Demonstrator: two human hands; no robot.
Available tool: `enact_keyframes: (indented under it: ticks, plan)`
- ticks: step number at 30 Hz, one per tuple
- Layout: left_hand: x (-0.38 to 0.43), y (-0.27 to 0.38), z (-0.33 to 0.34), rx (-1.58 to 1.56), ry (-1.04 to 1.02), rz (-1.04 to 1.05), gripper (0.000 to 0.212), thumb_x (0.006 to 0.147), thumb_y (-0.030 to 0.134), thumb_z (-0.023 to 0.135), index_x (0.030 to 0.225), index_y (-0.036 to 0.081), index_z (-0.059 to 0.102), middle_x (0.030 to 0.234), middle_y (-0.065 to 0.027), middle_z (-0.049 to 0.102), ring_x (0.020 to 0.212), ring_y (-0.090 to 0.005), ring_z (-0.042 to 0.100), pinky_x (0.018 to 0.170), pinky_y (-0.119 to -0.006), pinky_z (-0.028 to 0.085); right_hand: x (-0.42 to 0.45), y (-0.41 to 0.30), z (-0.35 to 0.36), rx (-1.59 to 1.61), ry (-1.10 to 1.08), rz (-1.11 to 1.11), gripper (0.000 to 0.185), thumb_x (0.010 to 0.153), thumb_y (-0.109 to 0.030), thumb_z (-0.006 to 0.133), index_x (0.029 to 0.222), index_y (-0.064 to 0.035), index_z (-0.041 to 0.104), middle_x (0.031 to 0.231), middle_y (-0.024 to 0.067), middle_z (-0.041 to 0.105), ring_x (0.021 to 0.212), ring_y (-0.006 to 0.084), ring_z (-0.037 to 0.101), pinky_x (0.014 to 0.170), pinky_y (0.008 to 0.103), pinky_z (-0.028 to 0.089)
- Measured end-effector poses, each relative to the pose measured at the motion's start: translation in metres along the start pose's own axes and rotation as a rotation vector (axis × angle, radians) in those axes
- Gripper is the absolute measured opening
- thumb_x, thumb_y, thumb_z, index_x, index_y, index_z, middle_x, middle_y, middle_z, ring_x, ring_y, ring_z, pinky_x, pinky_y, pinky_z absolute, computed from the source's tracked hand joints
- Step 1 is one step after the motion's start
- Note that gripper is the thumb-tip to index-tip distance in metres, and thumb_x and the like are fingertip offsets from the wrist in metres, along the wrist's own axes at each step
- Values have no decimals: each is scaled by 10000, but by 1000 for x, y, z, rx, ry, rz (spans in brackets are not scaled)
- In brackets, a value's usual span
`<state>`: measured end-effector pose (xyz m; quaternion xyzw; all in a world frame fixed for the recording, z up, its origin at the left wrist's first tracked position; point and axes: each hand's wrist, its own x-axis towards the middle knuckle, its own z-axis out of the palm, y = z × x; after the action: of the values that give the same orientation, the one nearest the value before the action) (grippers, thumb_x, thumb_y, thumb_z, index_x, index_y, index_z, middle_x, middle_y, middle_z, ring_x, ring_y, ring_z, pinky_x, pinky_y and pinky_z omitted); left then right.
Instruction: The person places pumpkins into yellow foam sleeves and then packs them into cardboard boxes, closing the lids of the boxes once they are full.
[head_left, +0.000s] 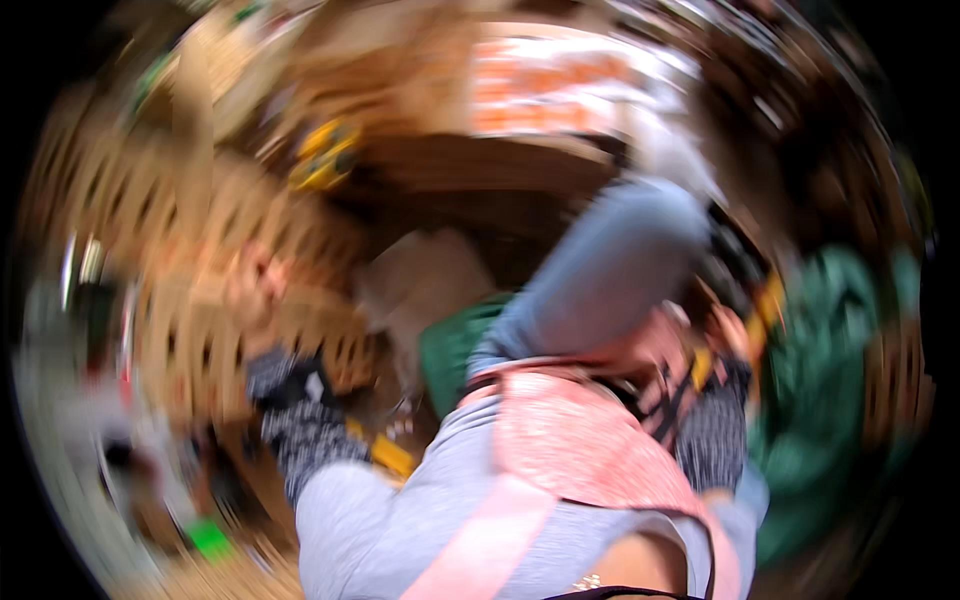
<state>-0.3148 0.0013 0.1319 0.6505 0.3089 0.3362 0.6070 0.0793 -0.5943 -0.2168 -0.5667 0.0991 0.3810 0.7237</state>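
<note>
The whole view is streaked with motion blur. My left hand (255, 289) is raised at the left, in front of rows of brown cardboard (199, 352) with dark slots. Its fingers look partly bent, and nothing clear shows in them; whether it touches the cardboard is not plain. At the right, my right hand (724, 330) is beside my raised knee in blue jeans (607, 270), close to a black and yellow object (761, 307) too smeared to name. Its grip cannot be made out. A pink apron or bag (585, 439) lies across my lap.
A large cardboard box (480, 161) stands ahead, with a white and orange printed package (551, 86) on top. A yellow object (326, 154) is left of it. Green sheeting (817, 405) lies at the right, and a pale sack (427, 274) and a green one (457, 349) before me.
</note>
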Motion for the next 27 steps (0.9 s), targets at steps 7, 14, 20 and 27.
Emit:
enact_keyframes:
  ticks: [7, 14, 20, 27]
  plan:
    - [13, 23, 336, 832, -980, 1031, 218, 759, -82, 573, 942, 34, 593, 917, -129, 538, 855, -320, 563, 720, -369, 477, -9, 13, -21, -530, 555, -172, 516, 628, 34, 726, 1119, -28, 584, 832, 87, 608, 790, 198, 611, 566, 314, 536]
    - [69, -152, 522, 324, -1305, 62, 252, 945, 208, 512, 1019, -25, 577, 821, -78, 613, 755, -143, 583, 679, -265, 471, 1, 1, 57, -105, 245, -75, 249, 878, -131, 593, 1108, -37, 585, 851, 62, 629, 671, 113, 607, 558, 246, 514]
    - [106, -303, 645, 860, -1457, -139, 227, 813, 211, 600, 891, 9, 668, 756, -121, 660, 738, -219, 651, 667, -318, 522, 63, -99, 77, -387, 365, -282, 247, 880, -73, 460, 1094, -5, 563, 750, 107, 647, 605, 170, 639, 566, 300, 517]
    - [40, -320, 714, 765, -1854, 283, 270, 667, 144, 720, 928, 86, 685, 858, -151, 674, 840, -296, 649, 757, -372, 513, 69, -53, -13, -1136, 527, 178, 200, 724, -122, 582, 854, -1, 674, 921, 241, 647, 869, 397, 629, 780, 475, 512]
